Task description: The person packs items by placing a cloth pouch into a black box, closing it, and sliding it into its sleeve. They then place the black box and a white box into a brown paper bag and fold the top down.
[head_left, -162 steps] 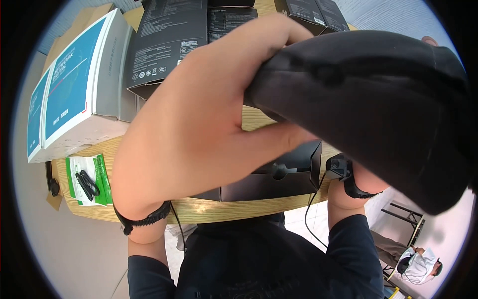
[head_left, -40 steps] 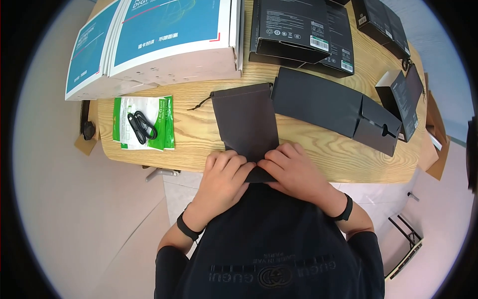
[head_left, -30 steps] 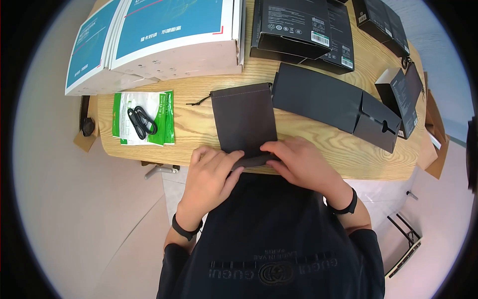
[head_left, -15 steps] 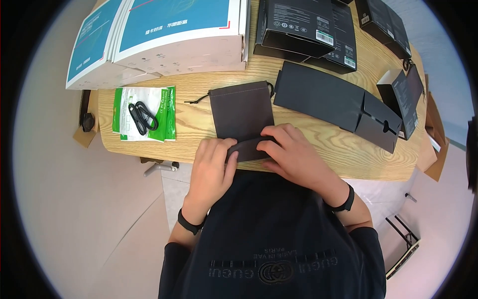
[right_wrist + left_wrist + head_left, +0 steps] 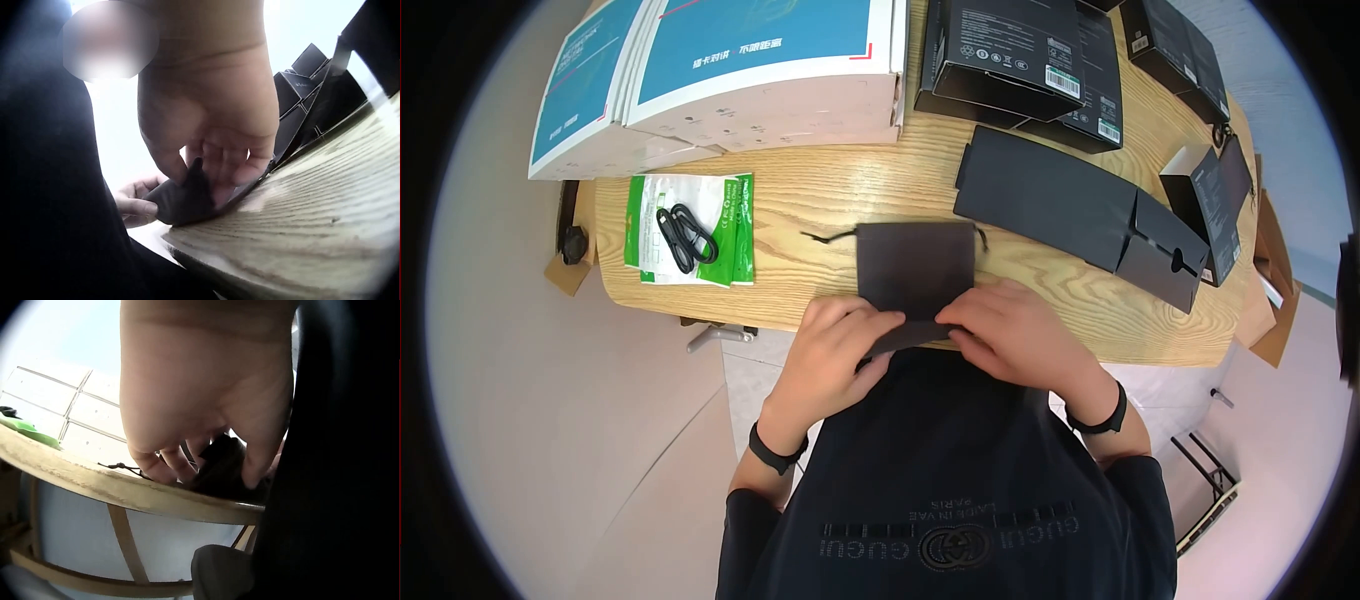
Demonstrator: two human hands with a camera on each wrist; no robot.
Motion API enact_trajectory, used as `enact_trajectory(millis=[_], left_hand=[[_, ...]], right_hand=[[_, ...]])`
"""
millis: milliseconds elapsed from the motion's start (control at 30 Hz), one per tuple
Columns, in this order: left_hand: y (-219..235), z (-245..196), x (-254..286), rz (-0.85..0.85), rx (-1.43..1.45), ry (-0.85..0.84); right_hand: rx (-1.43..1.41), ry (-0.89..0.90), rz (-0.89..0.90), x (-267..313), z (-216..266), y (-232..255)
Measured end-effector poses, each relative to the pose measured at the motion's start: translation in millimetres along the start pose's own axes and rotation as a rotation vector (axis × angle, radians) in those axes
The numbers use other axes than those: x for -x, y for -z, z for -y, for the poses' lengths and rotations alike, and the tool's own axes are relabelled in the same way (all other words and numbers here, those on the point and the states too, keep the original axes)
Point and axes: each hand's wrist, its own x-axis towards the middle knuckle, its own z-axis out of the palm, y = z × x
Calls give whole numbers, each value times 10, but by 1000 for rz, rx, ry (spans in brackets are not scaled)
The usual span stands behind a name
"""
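A dark drawstring pouch [image 5: 915, 265] lies at the table's front edge, its near end folded over and its cords at the far end. My left hand [image 5: 828, 352] pinches the folded part's left side between thumb and fingers. On the right side, my right hand [image 5: 1022, 338] grips the same fold. The left wrist view has the left hand [image 5: 206, 394] with its fingers curled down on the dark cloth [image 5: 222, 469]. In the right wrist view the cloth [image 5: 184, 197] rises between the thumb and fingers of the right hand [image 5: 209, 119].
Blue-and-white boxes [image 5: 765, 100] stand at the back left, black boxes [image 5: 1010, 50] at the back. A long black box [image 5: 1045, 195] lies right of the pouch, a small upright box [image 5: 1203, 210] beyond it. A coiled black cable [image 5: 687, 238] rests on green-and-white packets [image 5: 740, 230] at left.
The pouch's near end has been folded upward, making it shorter. Since half a second ago, the pouch has shifted toward the body and slightly right, with both hands still on it.
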Motion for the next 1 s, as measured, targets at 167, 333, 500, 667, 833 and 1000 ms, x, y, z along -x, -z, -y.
enact_trajectory(millis=[167, 333, 500, 667, 833, 1000], left_hand=[[-102, -82, -159, -269, 292, 233], [-156, -32, -260, -256, 8, 199], [-159, -60, -283, -233, -110, 238], [24, -165, -282, -16, -131, 124], [6, -83, -278, 51, -92, 46], [-77, -50, -385, -223, 2, 92]], right_hand=[[-144, -278, -96, -94, -19, -24], [-5, -303, -92, -100, -32, -149], [219, -144, -86, -68, 82, -50], [166, -112, -69, 15, -34, -83], [25, -174, -134, 30, -61, 20], [-121, -289, -223, -73, -101, -12]])
